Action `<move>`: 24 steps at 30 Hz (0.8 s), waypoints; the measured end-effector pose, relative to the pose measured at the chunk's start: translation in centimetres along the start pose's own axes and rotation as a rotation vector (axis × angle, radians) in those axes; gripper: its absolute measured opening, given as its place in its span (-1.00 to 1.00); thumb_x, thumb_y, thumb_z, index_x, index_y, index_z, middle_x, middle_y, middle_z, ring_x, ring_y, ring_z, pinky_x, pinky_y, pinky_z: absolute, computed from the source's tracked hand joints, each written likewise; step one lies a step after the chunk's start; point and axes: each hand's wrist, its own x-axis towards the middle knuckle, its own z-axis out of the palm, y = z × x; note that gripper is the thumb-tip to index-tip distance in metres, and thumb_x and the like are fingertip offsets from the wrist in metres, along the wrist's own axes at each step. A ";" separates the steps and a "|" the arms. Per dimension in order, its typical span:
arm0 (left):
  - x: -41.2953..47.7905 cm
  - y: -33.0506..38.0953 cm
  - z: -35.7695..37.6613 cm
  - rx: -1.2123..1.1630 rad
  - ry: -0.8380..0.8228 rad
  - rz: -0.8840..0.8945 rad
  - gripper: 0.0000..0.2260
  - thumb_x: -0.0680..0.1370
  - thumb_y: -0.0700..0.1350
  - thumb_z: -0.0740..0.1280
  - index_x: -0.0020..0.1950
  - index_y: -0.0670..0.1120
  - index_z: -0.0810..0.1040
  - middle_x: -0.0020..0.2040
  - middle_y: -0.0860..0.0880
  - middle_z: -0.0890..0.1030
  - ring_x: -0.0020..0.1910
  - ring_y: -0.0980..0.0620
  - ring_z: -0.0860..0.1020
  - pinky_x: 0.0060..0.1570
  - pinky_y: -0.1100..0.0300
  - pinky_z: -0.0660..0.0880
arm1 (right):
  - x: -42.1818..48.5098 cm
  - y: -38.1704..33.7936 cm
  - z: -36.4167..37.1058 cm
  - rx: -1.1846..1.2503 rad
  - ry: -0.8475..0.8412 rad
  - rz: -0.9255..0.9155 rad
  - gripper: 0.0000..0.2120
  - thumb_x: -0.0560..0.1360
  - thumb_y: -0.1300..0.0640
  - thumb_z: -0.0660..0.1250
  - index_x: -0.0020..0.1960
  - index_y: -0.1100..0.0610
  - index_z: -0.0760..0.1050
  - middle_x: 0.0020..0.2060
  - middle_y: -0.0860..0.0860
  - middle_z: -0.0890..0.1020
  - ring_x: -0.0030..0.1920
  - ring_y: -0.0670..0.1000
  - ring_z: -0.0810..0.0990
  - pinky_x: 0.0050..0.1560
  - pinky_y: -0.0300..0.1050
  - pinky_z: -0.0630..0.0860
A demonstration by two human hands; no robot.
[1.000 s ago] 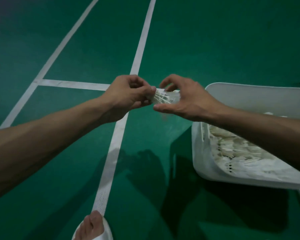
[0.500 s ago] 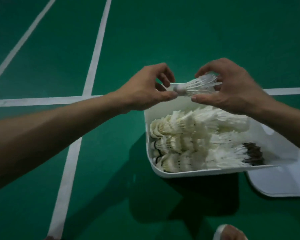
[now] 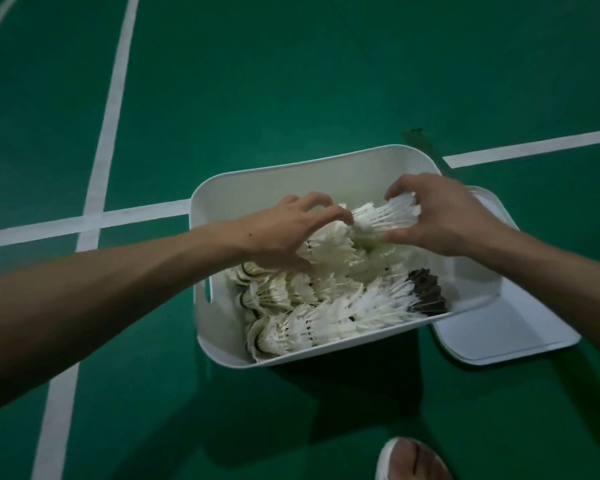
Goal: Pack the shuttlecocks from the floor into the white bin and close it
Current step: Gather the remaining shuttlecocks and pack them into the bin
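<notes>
The white bin (image 3: 291, 174) stands open on the green floor, holding several rows of nested white shuttlecocks (image 3: 326, 317); one row ends in a dark-feathered one (image 3: 425, 289). My right hand (image 3: 440, 220) grips a short stack of white shuttlecocks (image 3: 385, 216) by the feather end, just above the back row. My left hand (image 3: 284, 233) reaches into the bin, fingers curled over the top row of shuttlecocks, fingertips at the cork end of the held stack. Whether the left hand grips anything is not clear.
The bin's white lid (image 3: 520, 327) lies flat on the floor against the bin's right side. White court lines (image 3: 104, 133) cross the floor to the left and behind. A bare foot in a white sandal (image 3: 409, 459) shows at the bottom right.
Both hands came down from above the bin's far rim into the bin, carrying the shuttlecock stack lower onto the back row. The view shifted so the bin is now centred.
</notes>
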 end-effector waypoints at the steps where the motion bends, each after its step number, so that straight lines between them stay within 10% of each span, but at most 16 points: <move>1: 0.0 -0.1 0.0 -0.015 0.003 -0.001 -0.28 0.41 -0.01 0.48 0.42 0.26 0.13 0.49 -0.02 0.12 0.41 -0.12 0.23 0.33 -0.11 0.33 | 0.0 -0.2 0.6 0.031 -0.015 0.008 -0.47 0.29 -0.03 0.58 0.20 0.00 0.51 0.15 0.03 0.56 -0.01 -0.01 0.47 -0.05 -0.20 0.33; 9: -0.4 -0.8 0.3 0.103 -0.090 -0.035 -0.10 0.39 0.14 0.46 0.46 0.38 -0.14 0.52 0.00 0.04 0.45 -0.14 0.16 0.37 -0.18 0.23 | 0.0 -1.1 2.3 0.627 -0.296 0.107 -0.30 0.27 0.18 0.60 0.34 -0.03 0.41 0.30 0.10 0.48 0.08 -0.01 0.60 0.07 -0.02 0.60; 17: -1.5 -1.4 -0.3 0.100 -0.280 0.002 0.15 0.31 -0.05 0.57 0.28 0.51 -0.38 0.55 0.02 -0.11 0.51 -0.11 0.04 0.37 -0.16 0.21 | -0.5 -0.4 1.9 0.343 -0.292 0.073 -0.32 0.30 0.13 0.58 0.34 -0.09 0.41 0.18 -0.05 0.56 -0.07 -0.10 0.61 -0.02 -0.04 0.60; 24: -0.2 -3.0 0.9 0.078 -0.210 0.027 0.10 0.39 -0.34 0.41 0.35 0.49 -0.32 0.28 0.00 0.32 0.01 0.03 0.46 -0.22 0.19 0.53 | 0.5 -0.7 2.2 0.281 -0.257 0.076 -0.28 0.31 0.13 0.58 0.41 0.05 0.40 0.23 -0.03 0.57 0.02 -0.06 0.57 0.06 -0.17 0.44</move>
